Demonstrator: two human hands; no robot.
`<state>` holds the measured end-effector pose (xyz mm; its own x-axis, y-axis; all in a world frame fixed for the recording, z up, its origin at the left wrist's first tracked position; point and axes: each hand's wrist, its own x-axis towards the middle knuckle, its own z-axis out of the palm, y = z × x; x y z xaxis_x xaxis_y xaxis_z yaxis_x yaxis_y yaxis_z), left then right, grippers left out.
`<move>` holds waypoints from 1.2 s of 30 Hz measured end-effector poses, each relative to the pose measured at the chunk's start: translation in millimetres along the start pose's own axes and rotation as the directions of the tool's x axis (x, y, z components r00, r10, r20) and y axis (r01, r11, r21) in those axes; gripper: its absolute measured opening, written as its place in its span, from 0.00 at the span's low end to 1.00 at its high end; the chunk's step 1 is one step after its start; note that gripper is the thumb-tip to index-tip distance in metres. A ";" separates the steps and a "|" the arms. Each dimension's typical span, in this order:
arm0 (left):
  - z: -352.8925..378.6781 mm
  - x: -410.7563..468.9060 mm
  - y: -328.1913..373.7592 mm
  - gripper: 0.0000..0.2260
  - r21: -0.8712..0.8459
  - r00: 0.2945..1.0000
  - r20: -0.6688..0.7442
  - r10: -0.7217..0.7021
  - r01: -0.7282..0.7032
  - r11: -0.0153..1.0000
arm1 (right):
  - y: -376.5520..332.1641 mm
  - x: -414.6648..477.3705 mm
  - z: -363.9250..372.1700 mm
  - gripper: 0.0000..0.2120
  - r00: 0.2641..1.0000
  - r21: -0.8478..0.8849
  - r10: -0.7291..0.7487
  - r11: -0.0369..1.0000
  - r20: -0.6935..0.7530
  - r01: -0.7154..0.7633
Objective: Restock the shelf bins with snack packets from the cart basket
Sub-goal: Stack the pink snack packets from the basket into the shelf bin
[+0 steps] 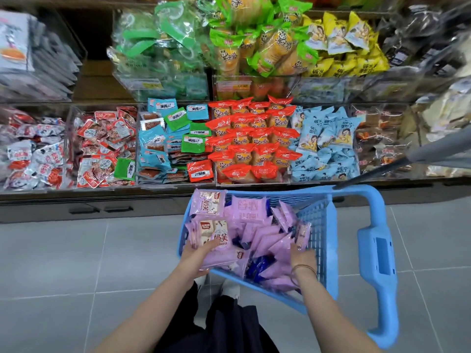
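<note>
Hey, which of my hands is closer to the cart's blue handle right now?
Right. The right hand is inside the basket, by the wall nearest the handle. The left hand grips purple packets at the basket's opposite side.

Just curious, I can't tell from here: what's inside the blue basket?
Lilac packets fill the basket, with a dark blue packet among them. The left hand holds a stack; the right hand reaches into the pile. Anything beneath is covered.

Single head view, looking steeply down, near cart basket (323, 220), facing shelf bins (175, 186)
</note>
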<state>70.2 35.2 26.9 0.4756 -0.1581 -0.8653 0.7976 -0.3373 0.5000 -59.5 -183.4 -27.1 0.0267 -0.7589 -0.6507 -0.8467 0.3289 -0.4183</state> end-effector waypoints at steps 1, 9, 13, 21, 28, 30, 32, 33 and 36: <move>-1.9 1.2 -2.4 0.20 -0.007 1.000 -0.006 0.007 -0.007 1.000 | 4.0 7.8 0.4 0.23 0.999 -0.064 0.039 0.997 0.007 -0.038; -17.7 7.0 -24.4 0.19 -0.078 0.990 -0.136 0.022 -0.033 0.996 | 2.3 56.5 8.1 0.24 0.999 -0.200 0.026 0.979 -0.030 -0.031; -22.2 9.5 -35.7 0.22 -0.117 0.982 -0.188 -0.004 -0.018 0.993 | 1.1 66.7 14.1 0.28 1.000 -0.247 -0.003 0.969 0.010 0.006; -19.5 14.8 -33.3 0.10 -0.148 0.982 -0.186 -0.030 0.002 0.989 | -3.6 53.4 -6.5 0.13 0.983 -0.097 -0.126 0.989 -0.135 0.113; -20.0 15.6 -14.7 0.13 -0.195 0.998 -0.057 -0.009 -0.002 0.981 | -13.7 10.6 -33.5 0.06 0.976 0.338 -0.184 0.917 -0.116 0.213; -28.0 16.7 -9.6 0.12 -0.188 0.998 -0.061 -0.003 -0.008 0.982 | -20.3 1.4 -33.5 0.05 0.985 0.467 -0.171 0.872 0.013 0.145; -41.0 15.9 -6.4 0.10 -0.190 0.998 -0.060 0.013 -0.025 0.981 | -27.7 -10.6 -26.7 0.05 0.968 0.562 -0.166 0.827 0.189 0.033; -49.0 15.1 -5.6 0.09 -0.196 0.998 -0.054 0.024 -0.034 0.980 | -32.2 -18.5 -21.5 0.05 0.946 0.584 -0.171 0.811 0.275 -0.023; -81.9 11.2 -5.0 0.11 -0.216 0.998 -0.052 0.035 -0.046 0.975 | -45.5 -45.8 -0.1 0.06 0.897 0.576 -0.164 0.809 0.411 -0.116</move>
<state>101.9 111.2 17.5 0.5220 -0.1216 -0.8442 0.8363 -0.1218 0.5346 -22.2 -163.7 21.8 0.3813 -0.5034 -0.7753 -0.3821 0.6779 -0.6281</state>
